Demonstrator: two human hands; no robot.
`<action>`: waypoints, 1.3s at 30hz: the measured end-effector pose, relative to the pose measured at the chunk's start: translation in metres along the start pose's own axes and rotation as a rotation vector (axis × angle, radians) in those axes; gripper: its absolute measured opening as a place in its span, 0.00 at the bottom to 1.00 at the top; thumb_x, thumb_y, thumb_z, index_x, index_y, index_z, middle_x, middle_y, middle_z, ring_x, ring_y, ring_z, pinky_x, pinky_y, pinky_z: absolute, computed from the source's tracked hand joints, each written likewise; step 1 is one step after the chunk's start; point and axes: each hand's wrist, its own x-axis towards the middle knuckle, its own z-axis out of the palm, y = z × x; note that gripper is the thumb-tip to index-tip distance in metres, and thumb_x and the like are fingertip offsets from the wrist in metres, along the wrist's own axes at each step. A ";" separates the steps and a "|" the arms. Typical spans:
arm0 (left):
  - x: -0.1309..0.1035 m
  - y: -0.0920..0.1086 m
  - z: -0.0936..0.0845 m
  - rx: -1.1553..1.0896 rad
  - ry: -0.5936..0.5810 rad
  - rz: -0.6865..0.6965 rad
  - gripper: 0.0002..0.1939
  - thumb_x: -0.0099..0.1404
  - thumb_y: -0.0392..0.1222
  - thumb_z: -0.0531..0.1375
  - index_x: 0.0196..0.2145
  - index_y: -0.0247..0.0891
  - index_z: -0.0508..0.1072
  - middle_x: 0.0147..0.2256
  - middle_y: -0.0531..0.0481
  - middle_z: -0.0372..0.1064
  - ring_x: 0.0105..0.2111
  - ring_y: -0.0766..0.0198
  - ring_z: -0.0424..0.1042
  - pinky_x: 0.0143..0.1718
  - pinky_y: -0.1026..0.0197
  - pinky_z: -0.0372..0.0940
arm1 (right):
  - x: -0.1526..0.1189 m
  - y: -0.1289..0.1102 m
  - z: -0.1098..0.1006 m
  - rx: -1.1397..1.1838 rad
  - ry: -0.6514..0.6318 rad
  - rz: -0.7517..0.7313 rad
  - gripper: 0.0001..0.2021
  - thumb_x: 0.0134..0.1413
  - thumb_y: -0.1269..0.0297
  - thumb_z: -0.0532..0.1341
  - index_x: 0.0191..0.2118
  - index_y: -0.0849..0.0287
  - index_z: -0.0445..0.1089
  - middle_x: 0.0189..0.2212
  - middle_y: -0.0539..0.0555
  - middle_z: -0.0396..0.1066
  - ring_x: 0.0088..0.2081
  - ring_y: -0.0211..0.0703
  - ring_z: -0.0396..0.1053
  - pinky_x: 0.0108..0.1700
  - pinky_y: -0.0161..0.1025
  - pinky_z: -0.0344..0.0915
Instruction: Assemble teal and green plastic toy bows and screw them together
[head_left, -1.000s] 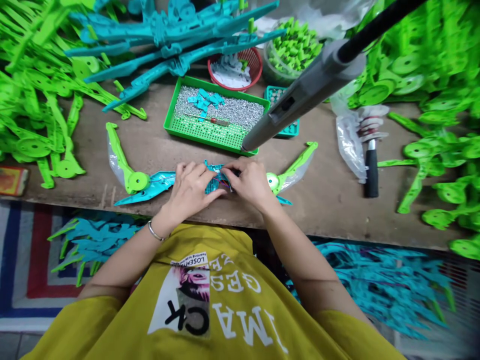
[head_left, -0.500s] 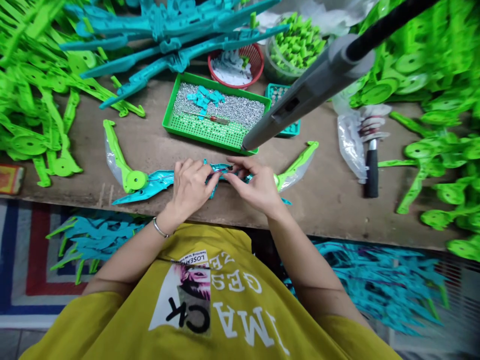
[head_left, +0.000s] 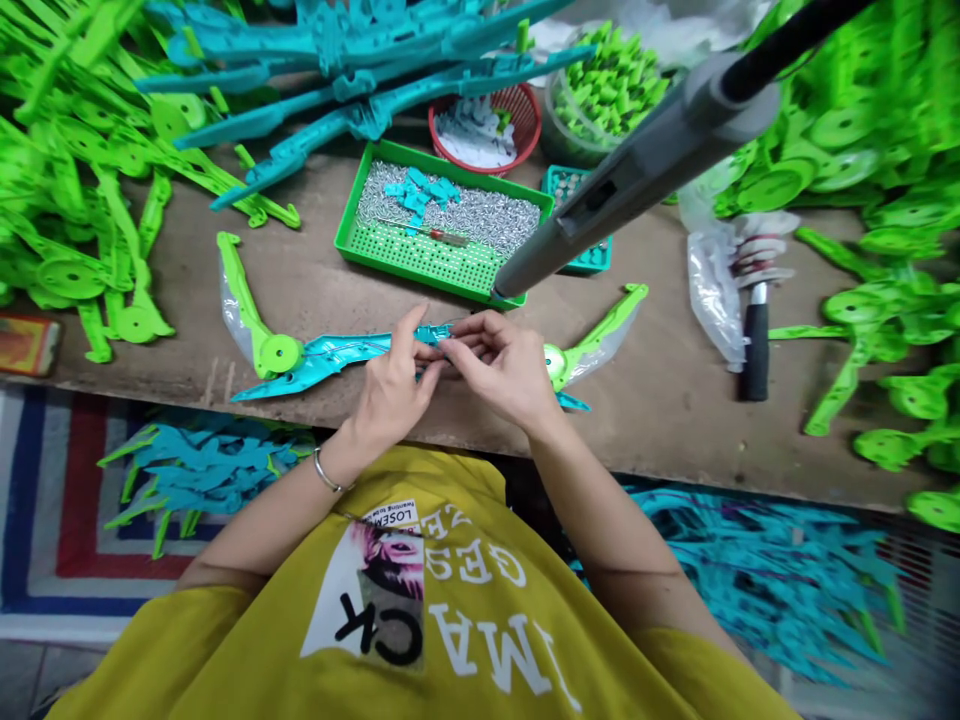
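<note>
A toy bow [head_left: 337,358] lies across the bench's near edge, with a teal middle and a bright green curved limb [head_left: 244,300] at each end. A thin cord runs along its left half. My left hand [head_left: 397,390] is closed around the bow's middle, thumb and forefinger curled towards each other. Opposite it, my right hand [head_left: 502,370] pinches at the same middle part, its fingers bent and the thumb pressed in. The fingertips meet closely there, and any small piece between them is hidden.
A green tray [head_left: 427,262] holds screws, small teal pieces and a screwdriver. Above its right corner hangs a grey power screwdriver [head_left: 622,190]. A hammer [head_left: 756,340] lies to the right. Green parts [head_left: 82,240] are heaped at both sides, with teal bow halves [head_left: 375,110] stacked behind.
My left hand has shifted right and lower on the bow, its forefinger now raised more. My right fingers have curled in closer at the middle. The whole view has shifted slightly.
</note>
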 end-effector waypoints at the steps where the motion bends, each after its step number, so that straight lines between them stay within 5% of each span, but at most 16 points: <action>1: 0.000 0.000 0.002 -0.032 -0.001 -0.013 0.32 0.68 0.34 0.58 0.65 0.39 0.50 0.35 0.53 0.76 0.35 0.65 0.78 0.38 0.61 0.73 | -0.001 0.000 0.000 -0.013 -0.012 -0.006 0.09 0.49 0.61 0.67 0.36 0.58 0.73 0.29 0.51 0.77 0.26 0.37 0.72 0.30 0.36 0.69; 5: 0.008 -0.003 0.000 -0.100 -0.001 -0.025 0.31 0.66 0.35 0.60 0.63 0.39 0.52 0.35 0.53 0.75 0.31 0.67 0.77 0.36 0.62 0.73 | -0.001 0.005 -0.003 -0.067 -0.016 -0.041 0.07 0.48 0.67 0.64 0.36 0.58 0.72 0.29 0.50 0.77 0.27 0.37 0.73 0.32 0.37 0.70; 9: 0.031 -0.008 -0.011 0.020 0.059 0.038 0.26 0.64 0.29 0.55 0.59 0.36 0.57 0.44 0.45 0.74 0.41 0.62 0.76 0.45 0.56 0.72 | -0.001 0.006 -0.006 -0.126 -0.022 -0.057 0.07 0.48 0.71 0.62 0.36 0.58 0.70 0.29 0.51 0.78 0.28 0.38 0.74 0.33 0.37 0.71; 13: 0.048 -0.014 -0.015 -0.028 -0.161 0.080 0.29 0.61 0.25 0.51 0.60 0.36 0.59 0.46 0.44 0.75 0.47 0.60 0.75 0.51 0.54 0.70 | -0.002 0.006 -0.005 -0.285 0.025 -0.130 0.13 0.49 0.73 0.61 0.43 0.58 0.72 0.32 0.52 0.79 0.31 0.41 0.76 0.35 0.40 0.72; 21: 0.028 -0.017 -0.017 0.052 -0.127 0.092 0.21 0.68 0.29 0.53 0.57 0.38 0.64 0.42 0.48 0.77 0.44 0.61 0.77 0.48 0.56 0.70 | 0.006 0.025 0.006 -0.477 0.164 -0.421 0.11 0.61 0.71 0.57 0.39 0.55 0.77 0.37 0.55 0.77 0.39 0.44 0.75 0.42 0.42 0.71; 26: 0.023 -0.024 -0.013 0.086 -0.094 0.232 0.09 0.72 0.32 0.53 0.46 0.37 0.70 0.40 0.47 0.78 0.42 0.62 0.77 0.43 0.60 0.70 | 0.011 0.031 0.008 -0.532 0.150 -0.414 0.09 0.61 0.68 0.58 0.37 0.57 0.78 0.33 0.56 0.77 0.37 0.48 0.73 0.42 0.47 0.68; 30: 0.026 -0.028 -0.007 0.133 -0.136 0.362 0.11 0.74 0.36 0.52 0.39 0.38 0.74 0.38 0.48 0.77 0.40 0.61 0.76 0.45 0.58 0.68 | 0.011 0.027 0.006 -0.465 0.112 -0.327 0.07 0.57 0.70 0.61 0.36 0.56 0.78 0.32 0.54 0.79 0.34 0.47 0.73 0.42 0.47 0.67; 39: 0.035 -0.023 0.001 0.286 -0.049 0.299 0.06 0.68 0.42 0.62 0.35 0.38 0.76 0.39 0.45 0.71 0.42 0.55 0.68 0.42 0.54 0.64 | 0.009 0.022 -0.008 -0.436 -0.029 -0.295 0.17 0.52 0.76 0.55 0.43 0.54 0.77 0.37 0.53 0.81 0.39 0.50 0.73 0.46 0.51 0.64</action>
